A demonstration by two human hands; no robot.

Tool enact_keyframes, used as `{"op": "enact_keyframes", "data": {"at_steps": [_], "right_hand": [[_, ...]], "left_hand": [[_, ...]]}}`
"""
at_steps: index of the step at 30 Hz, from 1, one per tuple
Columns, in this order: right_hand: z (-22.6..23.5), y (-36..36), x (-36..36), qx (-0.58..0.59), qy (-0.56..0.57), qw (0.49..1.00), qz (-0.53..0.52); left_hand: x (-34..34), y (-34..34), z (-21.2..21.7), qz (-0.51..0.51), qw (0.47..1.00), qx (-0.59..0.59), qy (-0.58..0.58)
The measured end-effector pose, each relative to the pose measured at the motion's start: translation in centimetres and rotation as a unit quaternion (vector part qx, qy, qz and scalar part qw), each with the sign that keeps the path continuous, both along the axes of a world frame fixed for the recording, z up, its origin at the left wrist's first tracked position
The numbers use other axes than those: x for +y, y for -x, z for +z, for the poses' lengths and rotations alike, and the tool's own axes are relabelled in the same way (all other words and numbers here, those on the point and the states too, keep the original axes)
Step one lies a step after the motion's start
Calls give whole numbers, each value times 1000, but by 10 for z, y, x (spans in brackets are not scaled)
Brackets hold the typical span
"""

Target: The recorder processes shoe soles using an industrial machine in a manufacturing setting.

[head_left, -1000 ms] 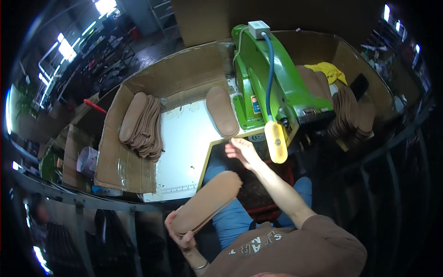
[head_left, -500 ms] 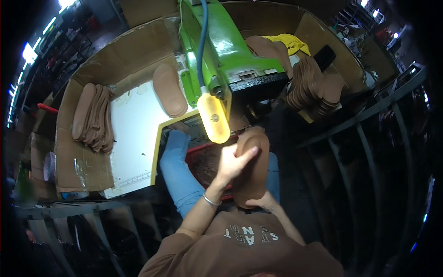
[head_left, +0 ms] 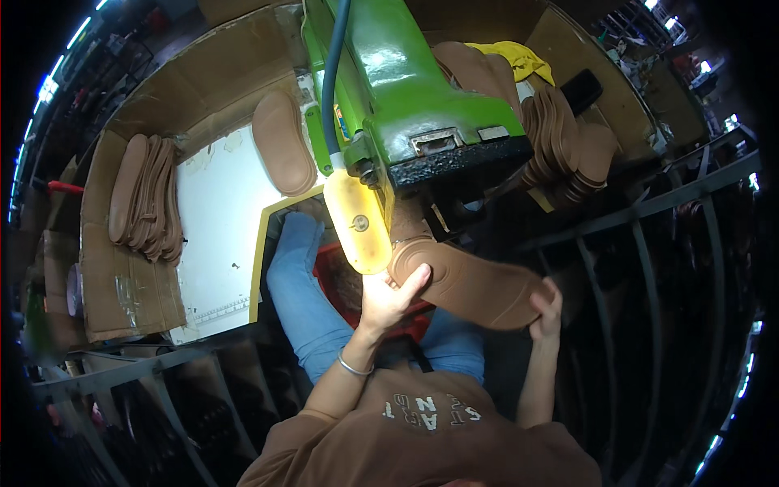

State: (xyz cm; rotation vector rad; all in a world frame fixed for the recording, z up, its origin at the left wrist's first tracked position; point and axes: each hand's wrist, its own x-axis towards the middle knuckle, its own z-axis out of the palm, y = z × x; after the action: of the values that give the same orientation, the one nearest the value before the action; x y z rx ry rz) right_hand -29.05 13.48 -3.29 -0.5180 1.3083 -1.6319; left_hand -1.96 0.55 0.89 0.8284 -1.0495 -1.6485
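Observation:
A brown shoe sole [head_left: 479,286] lies nearly crosswise in front of me, under the head of a green machine [head_left: 430,105]. My left hand [head_left: 388,299] grips its rounded left end, thumb on top and fingers beneath. At the far right end, my right hand [head_left: 547,308] is closed on the sole's edge. The sole's left end is close to the dark working part of the machine, and I cannot tell whether they touch. A lit yellow lamp [head_left: 359,221] hangs just above my left hand.
On the white table [head_left: 219,195] to the left lie a single sole [head_left: 282,142] and a row of stacked soles [head_left: 148,199]. More soles [head_left: 560,138] stand at the right, near a yellow cloth [head_left: 519,61]. Cardboard walls [head_left: 203,77] edge the table. A red bin [head_left: 329,272] sits between my knees.
The sole has turned from lengthwise to nearly crosswise, its near end swinging out to the right. My right hand has moved right and up with it; my left hand has shifted slightly left.

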Motion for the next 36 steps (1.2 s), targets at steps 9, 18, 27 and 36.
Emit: {"op": "enact_keyframes", "data": {"at_steps": [9,18,27,36], "right_hand": [[50,-5,-141,43,86,994,57],[21,-81,-143,-68,110,988,82],[34,-142,-144,96,143,967,190],[32,-150,-134,197,142,957,156]], "left_hand": [[-5,-41,-6,38,999,-33,-3],[4,-123,-5,121,991,-47,-39],[68,-181,-43,55,988,-29,-143],[-1,-35,-3,-34,978,-184,88]]}}
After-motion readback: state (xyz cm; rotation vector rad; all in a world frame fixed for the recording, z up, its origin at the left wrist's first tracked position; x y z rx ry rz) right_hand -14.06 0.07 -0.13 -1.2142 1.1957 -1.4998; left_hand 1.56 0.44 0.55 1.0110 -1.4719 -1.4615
